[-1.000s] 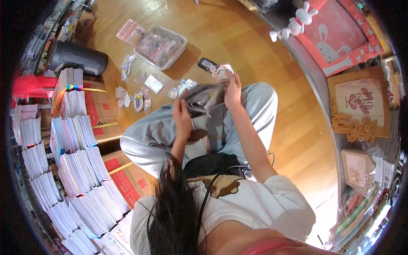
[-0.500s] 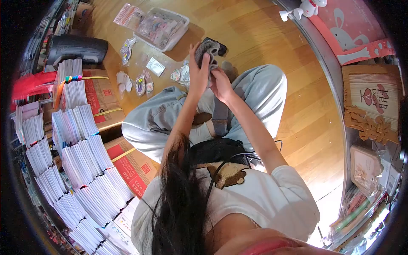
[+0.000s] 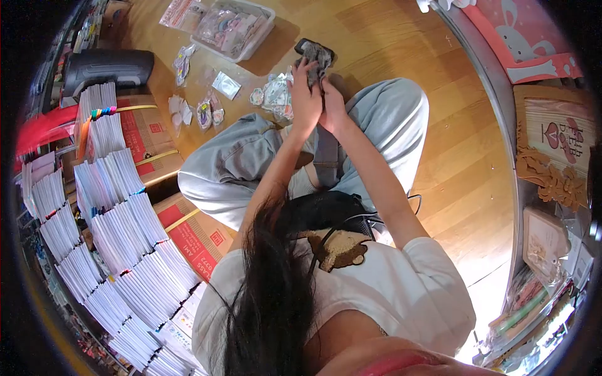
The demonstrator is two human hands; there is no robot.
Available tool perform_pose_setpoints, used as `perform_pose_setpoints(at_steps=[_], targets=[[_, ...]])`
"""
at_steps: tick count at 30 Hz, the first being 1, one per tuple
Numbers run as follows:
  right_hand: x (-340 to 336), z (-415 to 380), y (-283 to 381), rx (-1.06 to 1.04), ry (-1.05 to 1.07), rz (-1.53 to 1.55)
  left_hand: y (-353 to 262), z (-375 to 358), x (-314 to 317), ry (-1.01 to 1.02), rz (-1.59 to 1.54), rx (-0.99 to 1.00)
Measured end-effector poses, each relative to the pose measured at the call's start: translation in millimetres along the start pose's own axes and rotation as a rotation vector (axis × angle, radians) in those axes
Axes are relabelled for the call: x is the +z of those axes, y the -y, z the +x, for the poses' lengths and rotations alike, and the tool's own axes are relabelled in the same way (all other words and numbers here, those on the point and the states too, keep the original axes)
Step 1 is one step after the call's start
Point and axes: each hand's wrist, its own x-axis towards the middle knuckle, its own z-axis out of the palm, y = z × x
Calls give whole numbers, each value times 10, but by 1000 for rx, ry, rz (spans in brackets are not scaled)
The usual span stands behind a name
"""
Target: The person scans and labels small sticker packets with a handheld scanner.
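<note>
A crumpled grey cloth [image 3: 318, 57] is between my two hands, above my crossed legs. My left hand [image 3: 305, 99] presses on the cloth with its fingers over it. My right hand [image 3: 332, 105] is against the lower end of the cloth, close beside my left hand. A black object [image 3: 307, 45] shows behind the cloth's upper end; I cannot make out what it is. Stickers in clear wrap [image 3: 276, 95] lie on the floor just left of my hands.
A clear bin [image 3: 233, 28] of small packets stands at the upper left. A white packet [image 3: 226, 86] and sticker bundles [image 3: 209, 113] lie on the wooden floor. Stacks of booklets [image 3: 128, 229] and red-brown cartons [image 3: 150, 128] line the left; a shelf [image 3: 501, 119] runs along the right.
My hands have come closer together and lower around the cloth, and the cloth looks flatter against the black object. The whole view has shifted slightly.
</note>
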Motion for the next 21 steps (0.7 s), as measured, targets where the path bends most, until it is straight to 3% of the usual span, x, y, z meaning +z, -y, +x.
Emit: perform_pose_setpoints(at_steps=[3,9,11,12,14,16,18,19,21], targets=[[-56,83,-5,-30,-139,-189,102,99,-6,-32,216,-36],[-18,33,-40,-104,-301,-313,334,132,174,-89,14,-185],[-18,14,-63,-100,-309,-406,532,197,160,-142,-86,-245],[-71,33,-97,-169,-237,-536,761,251,133,-178,-144,-284],[-227,118,-157,-308,-83,-799,617,276,-59,-153,-218,-380],[-81,91,-131,-233,-180,-597,183,152,-143,-135,-39,-406],[-18,67,-85,-135,-265,-385,54,-71,-15,-159,-9,-142],[-52,66,-37,-16,-129,-215,9,-174,23,-150,144,-21],[-14,48,-26,-16,-156,-186,-20,-138,3,-98,172,-20]])
